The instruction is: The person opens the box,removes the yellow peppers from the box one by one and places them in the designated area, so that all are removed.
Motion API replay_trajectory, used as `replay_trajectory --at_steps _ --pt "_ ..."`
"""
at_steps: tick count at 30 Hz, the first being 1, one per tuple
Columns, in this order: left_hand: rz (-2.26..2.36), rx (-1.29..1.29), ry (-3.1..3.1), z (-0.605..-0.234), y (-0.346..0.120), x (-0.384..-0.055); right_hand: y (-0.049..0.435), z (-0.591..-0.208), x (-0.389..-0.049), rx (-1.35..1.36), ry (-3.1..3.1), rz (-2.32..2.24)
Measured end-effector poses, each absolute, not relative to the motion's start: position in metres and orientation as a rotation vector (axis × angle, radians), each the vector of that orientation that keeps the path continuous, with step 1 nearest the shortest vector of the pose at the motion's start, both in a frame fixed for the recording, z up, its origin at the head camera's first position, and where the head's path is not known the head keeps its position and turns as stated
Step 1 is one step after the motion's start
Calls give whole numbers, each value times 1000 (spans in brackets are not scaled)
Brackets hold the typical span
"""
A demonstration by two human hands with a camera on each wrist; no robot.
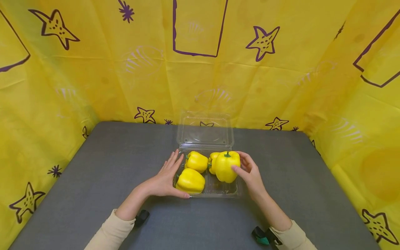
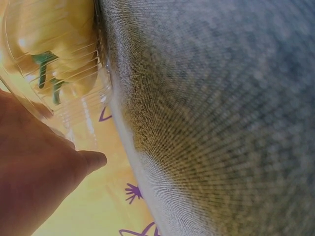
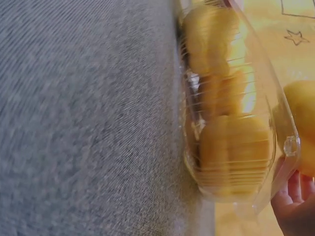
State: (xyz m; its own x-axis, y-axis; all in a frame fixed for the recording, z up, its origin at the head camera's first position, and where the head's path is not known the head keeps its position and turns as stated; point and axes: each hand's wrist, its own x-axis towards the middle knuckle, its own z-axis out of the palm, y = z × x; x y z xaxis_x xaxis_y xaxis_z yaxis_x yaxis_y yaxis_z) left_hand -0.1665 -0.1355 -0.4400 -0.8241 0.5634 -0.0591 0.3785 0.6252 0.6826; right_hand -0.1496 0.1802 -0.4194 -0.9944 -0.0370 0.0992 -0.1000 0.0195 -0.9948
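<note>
Right hand (image 1: 251, 176) grips a yellow pepper (image 1: 227, 171), fingers clamped on its right side, thumb on the near face, green stem (image 1: 227, 155) up; pepper is held above the right half of a clear plastic box (image 1: 223, 190). Left hand (image 1: 163, 179) at the box's left side, fingers straight, thumb apart from them and along the front edge. Inside box: back-left pepper (image 1: 198, 162), front-left pepper (image 1: 191, 181) lying on its side, back-right pepper (image 1: 213, 158) partly hidden behind the held one. Lid (image 1: 205, 133) open, tilted back. Box sits on grey bench (image 1: 103, 170), yellow patterned cloth (image 1: 100, 45) behind.
</note>
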Motion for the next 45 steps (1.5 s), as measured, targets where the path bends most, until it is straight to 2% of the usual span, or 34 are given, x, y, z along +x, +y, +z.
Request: replay_trajectory --at_steps 7,28,45 --pt "990 766 2578 -440 -135 -167 184 -417 -152 61 -2032 2345" --pt "1001 755 2573 -439 -134 -167 204 -409 -170 -184 -1791 2457" --pt "999 761 2567 -440 -135 -166 228 -415 -197 -433 -1844 2365"
